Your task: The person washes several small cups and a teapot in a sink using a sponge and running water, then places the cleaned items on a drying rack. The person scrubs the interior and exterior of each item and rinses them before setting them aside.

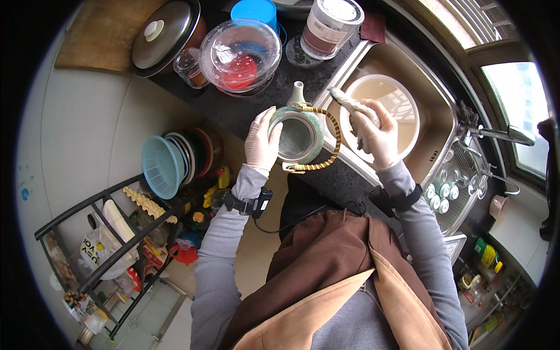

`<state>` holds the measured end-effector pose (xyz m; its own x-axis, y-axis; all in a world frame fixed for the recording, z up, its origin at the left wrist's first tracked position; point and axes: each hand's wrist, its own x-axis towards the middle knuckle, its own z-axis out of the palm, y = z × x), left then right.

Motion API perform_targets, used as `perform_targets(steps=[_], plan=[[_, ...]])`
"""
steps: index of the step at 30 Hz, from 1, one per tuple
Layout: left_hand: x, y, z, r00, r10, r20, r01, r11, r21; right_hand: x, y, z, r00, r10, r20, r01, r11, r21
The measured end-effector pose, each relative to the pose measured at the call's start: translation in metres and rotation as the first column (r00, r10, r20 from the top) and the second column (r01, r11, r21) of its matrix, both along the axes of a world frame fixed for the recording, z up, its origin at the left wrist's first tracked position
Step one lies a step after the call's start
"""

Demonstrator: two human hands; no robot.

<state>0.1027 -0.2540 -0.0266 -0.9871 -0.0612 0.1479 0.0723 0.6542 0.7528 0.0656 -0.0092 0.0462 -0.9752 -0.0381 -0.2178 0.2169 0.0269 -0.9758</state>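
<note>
My left hand point(264, 142), in a pale glove, grips the side of a green ceramic teapot point(316, 124). The pot has no lid on, so its round mouth faces up at me. Its spout points away from me, and a cane-wrapped handle point(337, 135) is swung out to the right. Bunched in my gloved right hand point(378, 133) is a damp, greyish cloth point(354, 105), held above a white basin point(413, 109). Cloudy water partly fills this basin, which sits in the metal sink point(439, 100).
On the dark counter point(288, 87) stand a clear plastic bowl point(240, 41), a glass jar point(190, 68), a lidded pot point(164, 37) and a labelled can point(332, 28). A faucet point(503, 133) and glasses on a drainer point(450, 183) are right. Stacked basins point(162, 166) top a black rack point(113, 253) left.
</note>
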Motion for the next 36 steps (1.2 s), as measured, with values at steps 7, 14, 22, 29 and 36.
perform_targets(steps=[7,14,22,29,36], plan=[[-0.004,0.003,0.001,1.000,0.003,-0.015,-0.004,0.999,-0.033,-0.002,-0.086,0.000,0.669,0.681,-0.297,0.053,0.355,0.933],[-0.002,0.005,0.004,0.997,0.037,-0.066,-0.046,0.988,-0.145,0.020,-0.098,-0.023,0.751,0.621,-0.224,0.169,0.147,0.975],[-0.003,0.006,0.005,0.994,0.059,-0.097,-0.078,0.977,-0.200,0.006,-0.097,-0.014,0.806,0.587,-0.076,-0.159,0.338,0.928],[-0.008,0.007,0.011,0.997,0.000,-0.081,-0.024,0.954,-0.297,-0.024,-0.092,0.020,0.454,0.857,0.242,-0.152,-0.193,0.969],[-0.008,0.011,0.012,0.999,0.034,-0.010,-0.035,0.958,-0.284,-0.044,-0.015,0.048,0.633,0.746,0.206,-0.670,0.395,0.628]])
